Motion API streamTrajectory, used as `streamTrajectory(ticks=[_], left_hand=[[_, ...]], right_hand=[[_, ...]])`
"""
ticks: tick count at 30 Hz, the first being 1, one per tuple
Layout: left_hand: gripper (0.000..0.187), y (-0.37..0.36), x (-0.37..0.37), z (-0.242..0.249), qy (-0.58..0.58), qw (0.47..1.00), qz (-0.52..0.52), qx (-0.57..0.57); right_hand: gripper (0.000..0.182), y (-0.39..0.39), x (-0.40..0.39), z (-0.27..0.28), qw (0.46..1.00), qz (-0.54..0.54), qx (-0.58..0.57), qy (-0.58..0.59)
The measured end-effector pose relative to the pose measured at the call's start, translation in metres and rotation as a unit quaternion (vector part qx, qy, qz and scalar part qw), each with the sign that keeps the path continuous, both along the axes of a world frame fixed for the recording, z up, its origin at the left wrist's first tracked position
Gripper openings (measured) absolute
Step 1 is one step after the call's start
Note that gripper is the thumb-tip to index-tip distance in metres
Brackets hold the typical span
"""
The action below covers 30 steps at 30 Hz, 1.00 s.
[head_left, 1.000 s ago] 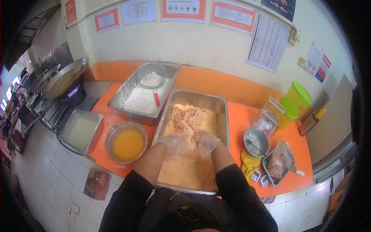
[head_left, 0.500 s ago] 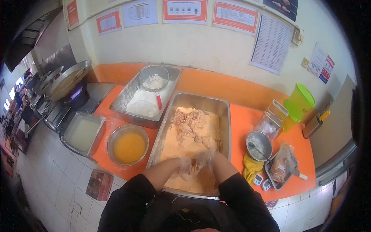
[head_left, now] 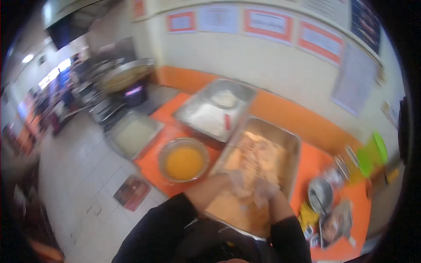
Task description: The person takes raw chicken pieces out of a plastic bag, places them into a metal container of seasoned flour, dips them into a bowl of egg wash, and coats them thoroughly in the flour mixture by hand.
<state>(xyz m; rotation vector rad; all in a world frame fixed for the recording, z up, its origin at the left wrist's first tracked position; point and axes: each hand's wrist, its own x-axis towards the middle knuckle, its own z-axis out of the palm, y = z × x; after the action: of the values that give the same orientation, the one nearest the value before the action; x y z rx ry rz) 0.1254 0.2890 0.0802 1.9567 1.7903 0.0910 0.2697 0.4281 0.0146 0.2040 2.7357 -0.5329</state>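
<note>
Inside a deep steel tray (head_left: 294, 153), both my hands, in clear plastic gloves, are down at an orange-tinted flour (head_left: 226, 204). My left hand (head_left: 239, 183) is at the middle of the tray, and my right hand (head_left: 264, 192) faces it a short way to the right. Motion smears the fingers, so I cannot tell what they grip. Just beyond them lie floured pieces of raw meat (head_left: 258, 149), heaped toward the far end.
Left of the tray stand a bowl of orange-yellow liquid (head_left: 184, 162) and a container of cloudy liquid (head_left: 133, 133). Behind is a pan of white flour (head_left: 204, 116) with a sieve (head_left: 224, 99). A wok (head_left: 127, 76) sits over a burner at far left. Rightward are a metal bowl (head_left: 320, 195) and bagged meat (head_left: 335, 225).
My view has swung left, so the counter appears farther right and blurred. Both hands stay in the tray; the left now reaches slightly farther in than the right.
</note>
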Motion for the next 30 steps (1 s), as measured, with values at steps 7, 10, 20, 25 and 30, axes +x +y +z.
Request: streamTrajectory(ticks=[7, 10, 20, 25, 30], left_hand=[[0.025, 0.029, 0.016, -0.097, 0.103, 0.993, 0.021, 0.055], [0.021, 0.039, 0.014, -0.134, 0.075, 0.993, 0.005, 0.092], [0.022, 0.053, -0.001, -0.118, 0.093, 0.971, 0.167, 0.140], [0.026, -0.015, 0.002, 0.028, 0.063, 0.992, 0.106, 0.019], [0.024, 0.031, -0.012, -0.074, -0.096, 0.986, -0.012, 0.132]], right_hand=[[0.040, -0.002, -0.018, -0.036, 0.991, 0.077, 0.097, -0.049], [0.043, -0.010, -0.020, -0.041, 0.998, -0.047, 0.027, -0.031], [0.038, -0.024, -0.031, -0.067, 0.994, -0.030, 0.104, 0.025], [0.028, 0.012, -0.013, -0.020, 0.992, -0.022, 0.115, 0.051], [0.025, 0.020, 0.010, 0.004, 0.702, -0.393, -0.546, 0.235]])
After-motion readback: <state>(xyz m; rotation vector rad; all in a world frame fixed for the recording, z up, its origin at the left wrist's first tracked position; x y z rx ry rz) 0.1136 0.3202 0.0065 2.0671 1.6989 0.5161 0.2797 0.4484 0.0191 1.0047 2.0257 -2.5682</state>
